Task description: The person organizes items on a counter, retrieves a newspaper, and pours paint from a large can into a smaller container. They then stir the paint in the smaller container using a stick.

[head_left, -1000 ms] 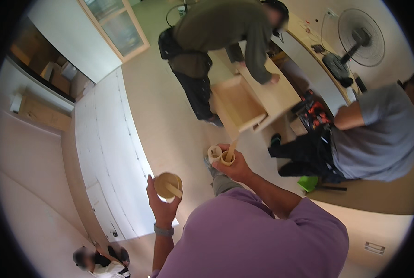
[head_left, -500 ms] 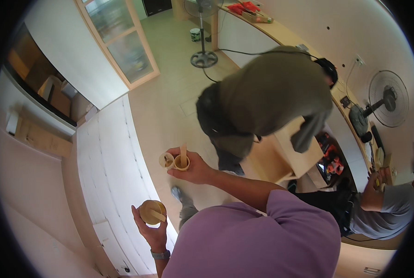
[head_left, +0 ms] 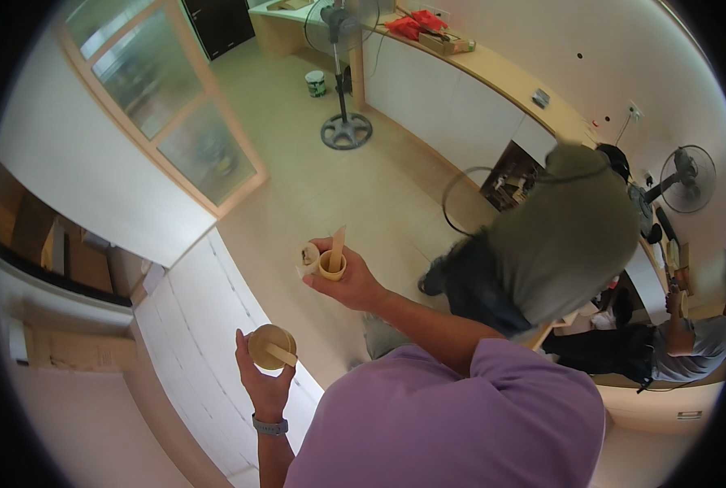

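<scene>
My left hand [head_left: 267, 392], with a grey watch on its wrist, has its fingers wrapped round a round, tan-coloured tub [head_left: 264, 337]. A flat wooden stick [head_left: 282, 355] lies across the tub's top. In front of me, my right hand [head_left: 356, 281] grips two small cups side by side. The yellowish cup [head_left: 332, 274] has a wooden stick [head_left: 338, 242] standing up in it. The paler, whitish cup [head_left: 307, 255] has some dark bits inside. Both hands are held up off any surface, apart from each other.
Close on my right a person in an olive top [head_left: 566, 236] bends over. Farther right is another person in a grey shirt [head_left: 696, 350]. A long white panelled surface [head_left: 200, 325] runs at left. Ahead are a standing fan [head_left: 346, 130], a framed glass door [head_left: 208, 154] and a long counter [head_left: 493, 69].
My view has shifted, with more floor and counter showing ahead. The person in olive has moved right. Both my hands keep their hold on the tub and the cups.
</scene>
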Tool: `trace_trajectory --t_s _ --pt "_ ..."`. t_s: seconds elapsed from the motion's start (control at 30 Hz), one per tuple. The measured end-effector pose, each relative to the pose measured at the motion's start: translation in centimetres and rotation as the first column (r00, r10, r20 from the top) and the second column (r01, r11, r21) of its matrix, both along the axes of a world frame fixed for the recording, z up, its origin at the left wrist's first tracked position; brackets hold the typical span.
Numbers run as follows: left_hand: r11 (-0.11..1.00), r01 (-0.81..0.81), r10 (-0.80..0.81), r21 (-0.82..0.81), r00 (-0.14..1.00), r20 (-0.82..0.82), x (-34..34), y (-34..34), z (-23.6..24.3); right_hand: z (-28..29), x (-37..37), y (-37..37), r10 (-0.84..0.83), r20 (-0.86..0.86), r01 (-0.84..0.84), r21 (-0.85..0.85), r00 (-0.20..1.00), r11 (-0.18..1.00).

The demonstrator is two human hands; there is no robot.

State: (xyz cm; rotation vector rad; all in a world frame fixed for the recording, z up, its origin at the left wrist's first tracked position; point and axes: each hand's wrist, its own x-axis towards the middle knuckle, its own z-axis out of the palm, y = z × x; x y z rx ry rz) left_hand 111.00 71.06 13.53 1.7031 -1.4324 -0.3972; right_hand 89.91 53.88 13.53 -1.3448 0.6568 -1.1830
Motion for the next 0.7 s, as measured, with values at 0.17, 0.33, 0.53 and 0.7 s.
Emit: trace_trajectory --t_s 0.17,0.33,0.53,0.7 --pt "0.992 0.116 -0.116 -0.04 0.993 -0.004 3.4 -13.5 -1.3 -1.3 2.9 -12.9 -0.147 -0.011 0.147 -0.013 0.989 0.989" --pt "0.991 0.132 -0.131 0.009 0.985 -0.111 4.3 -25.8 -1.7 -2.4 4.8 -24.2 -0.155 -0.05 0.156 0.015 0.987 0.988" --pt "0.986 0.168 -0.167 0.012 0.985 -0.043 6.8 -40.1 0.1 -2.0 5.4 -36.9 -0.197 -0.144 0.198 -0.003 0.97 0.98" --pt "0.969 0.24 -0.241 -0.063 0.97 -0.01 10.5 -53.4 -0.4 -2.1 6.3 -47.2 -0.285 -0.115 0.291 0.033 0.952 0.956"
